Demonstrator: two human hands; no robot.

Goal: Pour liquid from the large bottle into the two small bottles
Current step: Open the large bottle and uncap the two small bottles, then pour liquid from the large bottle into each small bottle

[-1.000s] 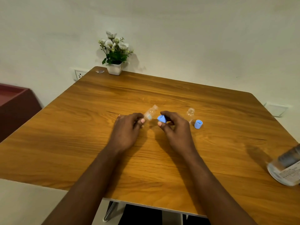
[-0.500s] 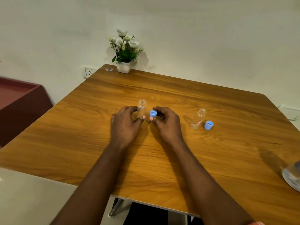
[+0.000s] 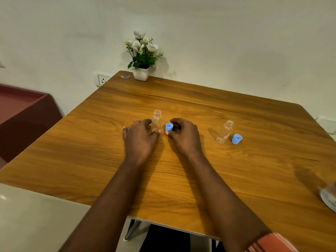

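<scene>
A small clear bottle (image 3: pixel 157 119) stands upright and uncapped on the wooden table (image 3: pixel 200 170). My left hand (image 3: pixel 141 136) holds it between thumb and fingers. My right hand (image 3: pixel 183 135) pinches a blue cap (image 3: pixel 169 126) just right of that bottle, low over the table. A second small clear bottle (image 3: pixel 224 131) stands uncapped further right, with its blue cap (image 3: pixel 237 139) lying beside it. The large bottle (image 3: pixel 330 195) shows only as a clear base at the right frame edge.
A white pot of flowers (image 3: pixel 141 57) stands at the table's far corner, with a small scrap (image 3: pixel 125 76) beside it. A dark red cabinet (image 3: pixel 23 113) is left of the table. A wall socket (image 3: pixel 102 80) sits behind the corner.
The left bottle went from tilted to upright on the table, still in my left hand. My right hand kept the blue cap and lowered it beside the bottle. The view shifted left.
</scene>
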